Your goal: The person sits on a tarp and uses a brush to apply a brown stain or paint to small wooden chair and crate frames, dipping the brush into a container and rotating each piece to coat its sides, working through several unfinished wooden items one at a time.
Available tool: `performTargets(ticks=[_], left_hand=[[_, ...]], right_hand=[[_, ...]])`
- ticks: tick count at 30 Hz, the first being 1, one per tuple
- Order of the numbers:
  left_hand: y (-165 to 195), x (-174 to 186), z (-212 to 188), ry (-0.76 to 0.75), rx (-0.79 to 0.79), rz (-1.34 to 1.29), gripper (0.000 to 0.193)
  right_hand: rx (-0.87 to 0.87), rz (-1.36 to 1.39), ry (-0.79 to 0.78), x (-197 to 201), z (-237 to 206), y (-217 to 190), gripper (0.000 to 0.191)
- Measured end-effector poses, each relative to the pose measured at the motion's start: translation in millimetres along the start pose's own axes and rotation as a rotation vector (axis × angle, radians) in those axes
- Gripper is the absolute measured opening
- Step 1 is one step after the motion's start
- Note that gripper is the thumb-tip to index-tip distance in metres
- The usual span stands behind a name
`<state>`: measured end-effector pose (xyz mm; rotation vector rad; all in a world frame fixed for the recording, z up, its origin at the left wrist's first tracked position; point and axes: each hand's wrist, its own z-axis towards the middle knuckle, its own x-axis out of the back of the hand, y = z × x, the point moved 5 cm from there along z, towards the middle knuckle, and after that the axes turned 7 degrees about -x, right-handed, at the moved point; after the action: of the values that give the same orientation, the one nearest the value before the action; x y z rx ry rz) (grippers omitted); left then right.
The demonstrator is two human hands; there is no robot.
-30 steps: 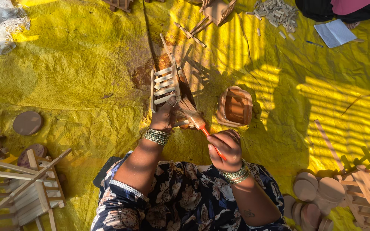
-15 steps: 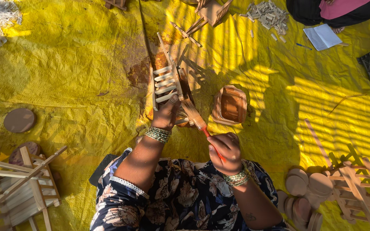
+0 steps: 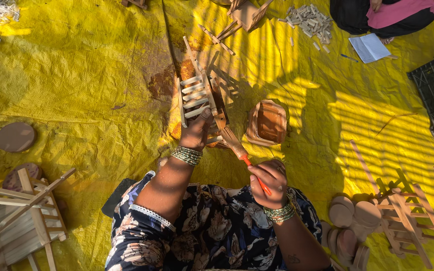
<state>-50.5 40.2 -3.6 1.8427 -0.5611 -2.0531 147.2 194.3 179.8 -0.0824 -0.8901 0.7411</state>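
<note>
Head view: left hand (image 3: 195, 134) fingers clamped on slatted wooden frame (image 3: 197, 98), centre frame; right hand (image 3: 269, 183) fingers closed around paintbrush (image 3: 239, 149), bristles at frame's edge. Staining underway; brown stain tray (image 3: 268, 122) alongside for reload.

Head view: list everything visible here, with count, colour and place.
small slatted wooden frame: one, pale wood, centre, on the sheet
paintbrush: one, orange handle, bristles at the frame
tub of brown liquid: one, brown, right of the frame
yellow sheet: one, covers the ground
round wooden discs: several, lower right; two more at left
wooden racks: one lower left, one lower right, pale wood
small wood blocks: a pile, top
notepad: one, white, top right
seated person: one, top right
left hand: holds the frame
right hand: holds the paintbrush
</note>
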Motion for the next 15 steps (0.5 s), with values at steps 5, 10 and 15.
performTargets(ticks=[5, 10, 15], left_hand=[[-10.4, 7.3, -11.3, 0.079, 0.274, 0.072, 0.071], [4.2, 12.2, -7.9, 0.141, 0.225, 0.121, 0.067], [41.2, -1.9, -2.0, 0.178, -0.101, 0.074, 0.052]], right_hand=[[-0.039, -0.013, -0.042, -24.7, 14.7, -1.3, 0.025], [-0.077, -0.019, -0.075, -28.1, 4.6, 9.1, 0.025], [-0.142, -0.009, -0.041, 1.5, -11.0, 26.4, 0.025]])
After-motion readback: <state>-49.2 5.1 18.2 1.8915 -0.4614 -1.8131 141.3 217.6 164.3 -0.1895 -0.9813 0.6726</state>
